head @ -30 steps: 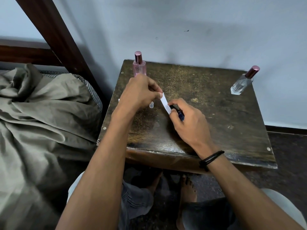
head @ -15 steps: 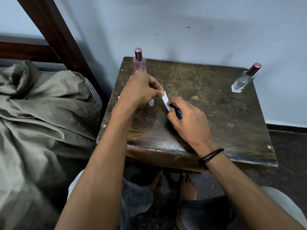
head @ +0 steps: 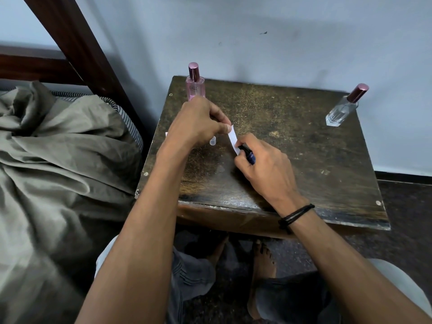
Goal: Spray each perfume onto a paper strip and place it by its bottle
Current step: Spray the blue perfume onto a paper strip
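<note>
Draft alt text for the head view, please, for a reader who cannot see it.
The left hand pinches a white paper strip while the right hand holds a dark spray bottle beside it, over a wooden table. A pink bottle and a clear bottle stand at its far corners.

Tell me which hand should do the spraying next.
Likely right: the right hand grips the dark blue bottle, its nozzle at the paper strip, which the left hand pinches.

Pale blue-grey wall, scuffed, with a dark skirting at right above a dark floor. Worn dark wooden desk against the wall. Left: dark wood bed frame, striped mattress, crumpled olive sheet.
</note>
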Action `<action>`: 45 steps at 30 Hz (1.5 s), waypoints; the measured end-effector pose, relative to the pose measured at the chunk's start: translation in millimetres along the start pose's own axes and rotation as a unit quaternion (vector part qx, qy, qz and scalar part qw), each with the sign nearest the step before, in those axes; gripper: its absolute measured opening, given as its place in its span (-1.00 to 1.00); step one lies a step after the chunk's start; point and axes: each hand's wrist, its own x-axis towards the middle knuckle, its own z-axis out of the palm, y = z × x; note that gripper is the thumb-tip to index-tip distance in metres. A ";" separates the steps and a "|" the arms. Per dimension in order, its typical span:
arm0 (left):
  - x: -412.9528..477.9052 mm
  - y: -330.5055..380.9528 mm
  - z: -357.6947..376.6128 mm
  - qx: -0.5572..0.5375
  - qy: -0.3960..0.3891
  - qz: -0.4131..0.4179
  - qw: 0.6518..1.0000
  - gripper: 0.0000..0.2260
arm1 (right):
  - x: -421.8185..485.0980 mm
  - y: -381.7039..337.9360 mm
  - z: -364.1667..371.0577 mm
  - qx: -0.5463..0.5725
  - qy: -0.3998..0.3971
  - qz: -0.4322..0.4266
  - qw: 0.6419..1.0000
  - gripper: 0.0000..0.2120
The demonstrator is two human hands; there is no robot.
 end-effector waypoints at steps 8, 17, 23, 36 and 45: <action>-1.0 0.0 -3.1 0.008 0.007 -0.003 1.000 -0.94 | 0.5 2.5 -1.4 0.053 0.004 0.031 0.998 -0.86; 0.9 -4.9 -6.6 0.014 0.022 -0.010 1.000 -0.92 | -11.6 3.9 -7.5 0.009 -0.001 0.047 0.999 -0.81; -0.5 -3.1 -7.6 0.023 0.021 -0.011 0.999 -0.90 | -13.6 -2.2 -7.3 -0.019 -0.012 0.009 1.000 -0.86; -1.0 -1.9 -7.1 0.027 0.017 -0.009 0.999 -0.88 | -13.1 -4.3 -7.7 -0.053 -0.038 -0.007 0.998 -0.88; -2.5 0.0 -6.5 0.037 0.016 -0.012 0.999 -0.93 | -13.9 -4.2 -9.7 -0.036 -0.043 -0.007 0.998 -0.85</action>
